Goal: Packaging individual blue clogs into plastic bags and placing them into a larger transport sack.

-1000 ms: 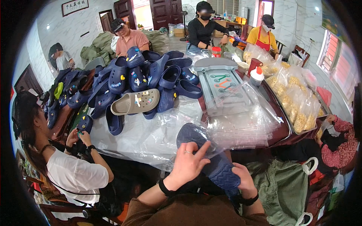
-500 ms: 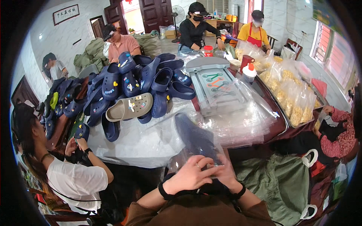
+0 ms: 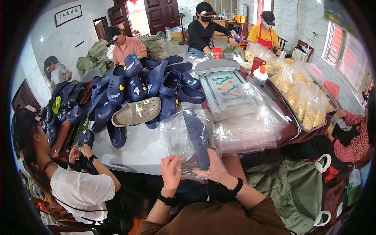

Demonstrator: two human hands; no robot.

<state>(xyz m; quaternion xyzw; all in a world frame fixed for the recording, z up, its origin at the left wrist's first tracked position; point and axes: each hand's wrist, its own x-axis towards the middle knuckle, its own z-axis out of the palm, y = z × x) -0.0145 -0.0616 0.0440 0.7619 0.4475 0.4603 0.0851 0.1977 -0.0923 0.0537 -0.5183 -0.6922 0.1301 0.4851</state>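
Note:
A navy clog (image 3: 197, 137) stands on end, sole side toward me, inside a clear plastic bag (image 3: 172, 129) at the table's near edge. My right hand (image 3: 216, 168) grips the lower end of the clog, thumb across it through the film. With closed fingers, my left hand (image 3: 171, 171) pinches the bag's near left edge. A heap of navy clogs (image 3: 137, 88) with small charms lies beyond, and one olive-tan clog (image 3: 137, 111) rests at its front. Flat clear bags (image 3: 250, 135) are stacked to the right of my hands.
Behind the bags lies a grey plastic tray-like piece (image 3: 221, 84). A metal tray (image 3: 303, 127) of filled food bags stands at right. A green sack (image 3: 286, 188) hangs beside my right arm. A co-worker (image 3: 78, 184) at left handles a clog; others work across the table.
My hands have moved apart, the left one shifting left to the bag's edge. The bagged clog has turned more upright, and the bag now spreads out on its left.

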